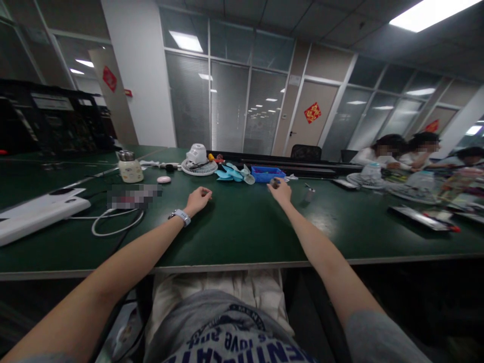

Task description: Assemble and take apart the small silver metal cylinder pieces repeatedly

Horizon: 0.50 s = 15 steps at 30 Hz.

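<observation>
My left hand [198, 200], with a watch [180, 217] on its wrist, rests on the green table with its fingers curled together; whether anything is in them is hidden. Farther right, my right hand [282, 192] grips a small dark grey part [275, 183] between thumb and fingers, just in front of a blue basket [267, 175]. Right of that hand a small metal cylinder with a thin shaft [309, 193] stands on the table. Light blue fan blades [229, 173] lie left of the basket. Beside them is a white fan head on its round grille [197, 160].
At the left stand a cream kettle [129, 168], a pink oval item [164, 179], a white cable [117, 233] and a long white device [45, 218]. A black rail [302, 169] runs along the back. Co-workers [393, 151] sit at the right among fan parts and trays [419, 218].
</observation>
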Tool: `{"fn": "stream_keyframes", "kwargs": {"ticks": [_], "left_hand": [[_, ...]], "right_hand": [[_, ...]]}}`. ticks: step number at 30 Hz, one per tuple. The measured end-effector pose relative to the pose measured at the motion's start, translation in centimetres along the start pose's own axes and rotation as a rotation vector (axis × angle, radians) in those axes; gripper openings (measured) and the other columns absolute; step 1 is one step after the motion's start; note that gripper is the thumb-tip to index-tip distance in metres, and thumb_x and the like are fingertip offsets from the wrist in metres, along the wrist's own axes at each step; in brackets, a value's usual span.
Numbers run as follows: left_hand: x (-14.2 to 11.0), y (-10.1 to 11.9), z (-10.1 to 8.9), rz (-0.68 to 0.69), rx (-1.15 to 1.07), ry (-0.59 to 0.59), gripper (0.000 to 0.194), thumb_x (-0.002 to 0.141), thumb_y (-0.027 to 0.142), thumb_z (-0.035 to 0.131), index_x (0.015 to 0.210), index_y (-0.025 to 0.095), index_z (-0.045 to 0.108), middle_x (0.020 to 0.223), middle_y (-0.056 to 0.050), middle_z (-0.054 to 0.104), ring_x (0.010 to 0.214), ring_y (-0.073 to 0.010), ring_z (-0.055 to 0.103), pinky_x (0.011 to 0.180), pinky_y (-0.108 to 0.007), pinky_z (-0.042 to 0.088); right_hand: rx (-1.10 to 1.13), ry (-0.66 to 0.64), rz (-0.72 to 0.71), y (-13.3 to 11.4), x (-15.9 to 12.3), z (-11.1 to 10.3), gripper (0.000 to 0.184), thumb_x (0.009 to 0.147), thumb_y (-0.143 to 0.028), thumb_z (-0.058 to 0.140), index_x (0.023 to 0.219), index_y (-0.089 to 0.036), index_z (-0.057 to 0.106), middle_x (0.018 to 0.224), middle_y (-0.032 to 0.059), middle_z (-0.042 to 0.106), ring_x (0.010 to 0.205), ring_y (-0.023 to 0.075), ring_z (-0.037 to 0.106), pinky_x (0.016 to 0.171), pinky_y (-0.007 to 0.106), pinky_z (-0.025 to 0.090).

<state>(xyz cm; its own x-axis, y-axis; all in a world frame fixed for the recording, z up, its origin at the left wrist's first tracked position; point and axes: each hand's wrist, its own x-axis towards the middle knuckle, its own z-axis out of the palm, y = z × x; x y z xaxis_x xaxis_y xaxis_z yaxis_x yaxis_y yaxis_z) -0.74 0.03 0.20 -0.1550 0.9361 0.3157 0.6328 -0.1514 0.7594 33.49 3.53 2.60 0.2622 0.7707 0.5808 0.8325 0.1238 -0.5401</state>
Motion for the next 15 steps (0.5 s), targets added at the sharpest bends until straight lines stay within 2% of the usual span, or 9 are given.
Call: {"fn": "stream_keyframes", "kwargs": {"ticks": [4, 7, 10, 15], "left_hand": [[-0.9, 0.8, 0.1, 0.081, -0.069, 0.010, 0.035, 0.076, 0.048, 0.064, 0.098, 0.020, 0.064, 0.094, -0.008, 0.074, 0.087, -0.0217, 0.069, 0.078, -0.032, 0.051], [-2.1, 2.3, 0.2, 0.223, -0.123, 0.021, 0.042, 0.076, 0.049, 0.065, 0.106, 0.020, 0.061, 0.098, -0.008, 0.074, 0.095, -0.0222, 0.068, 0.084, -0.033, 0.050], [-3.0, 3.8, 0.5, 0.330, -0.135, -0.004, 0.040, 0.079, 0.043, 0.065, 0.111, 0.021, 0.059, 0.102, -0.007, 0.074, 0.104, -0.0217, 0.066, 0.092, -0.033, 0.048], [-3.0, 5.1, 0.7, 0.293, -0.112, -0.019, 0.038, 0.080, 0.036, 0.065, 0.113, 0.021, 0.057, 0.100, -0.006, 0.074, 0.103, -0.0229, 0.067, 0.094, -0.036, 0.048]], "right_hand": [[0.283, -0.241, -0.255, -6.5, -3.9, 3.9, 0.049, 0.077, -0.046, 0.071, 0.120, -0.024, 0.061, 0.098, 0.0043, 0.073, 0.088, 0.0195, 0.069, 0.084, 0.033, 0.053], [0.351, -0.379, -0.347, -9.6, -6.8, 5.6, 0.048, 0.077, -0.046, 0.071, 0.120, -0.026, 0.061, 0.095, 0.0022, 0.073, 0.085, 0.0189, 0.070, 0.082, 0.032, 0.054], [0.310, -0.430, -0.368, -10.8, -8.5, 5.8, 0.050, 0.080, -0.043, 0.068, 0.126, -0.028, 0.055, 0.099, 0.0023, 0.073, 0.090, 0.0204, 0.069, 0.083, 0.034, 0.054], [0.222, -0.454, -0.396, -10.9, -9.0, 4.9, 0.062, 0.085, -0.041, 0.064, 0.141, -0.030, 0.039, 0.107, 0.0030, 0.071, 0.097, 0.0229, 0.068, 0.085, 0.036, 0.052]]}}
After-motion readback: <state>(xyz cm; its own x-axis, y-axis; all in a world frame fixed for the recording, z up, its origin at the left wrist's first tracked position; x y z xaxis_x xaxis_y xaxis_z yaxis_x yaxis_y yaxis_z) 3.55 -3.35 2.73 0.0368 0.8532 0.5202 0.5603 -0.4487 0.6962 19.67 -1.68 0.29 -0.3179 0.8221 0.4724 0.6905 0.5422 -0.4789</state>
